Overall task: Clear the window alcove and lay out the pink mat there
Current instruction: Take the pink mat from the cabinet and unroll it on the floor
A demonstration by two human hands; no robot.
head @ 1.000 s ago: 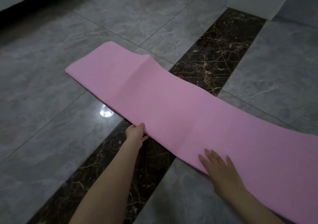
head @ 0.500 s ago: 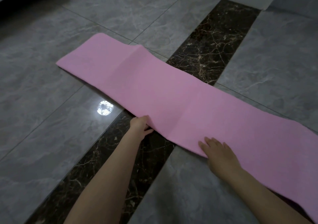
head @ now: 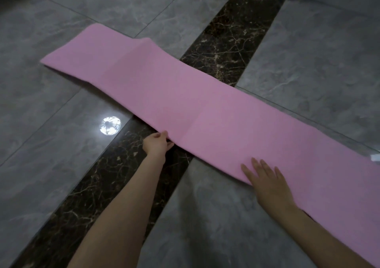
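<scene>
Dim, grey indoor light over the whole view. One hard white glare spot [head: 109, 125] sits on the glossy floor [head: 61, 164], a ceiling lamp mirrored from above. Shadows are soft and faint. Tile lines bow toward the edges from the wide lens. Detail looks slightly soft and smeared; the corners darken.

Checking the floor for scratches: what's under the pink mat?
The pink mat lies across grey tiles and a dark marble strip; the floor beneath it is hidden.

Pink mat [head: 205, 103] across grey floor [head: 61, 175], left hand [head: 157, 144] pinching its edge, right hand [head: 267, 183] flat on it
</scene>
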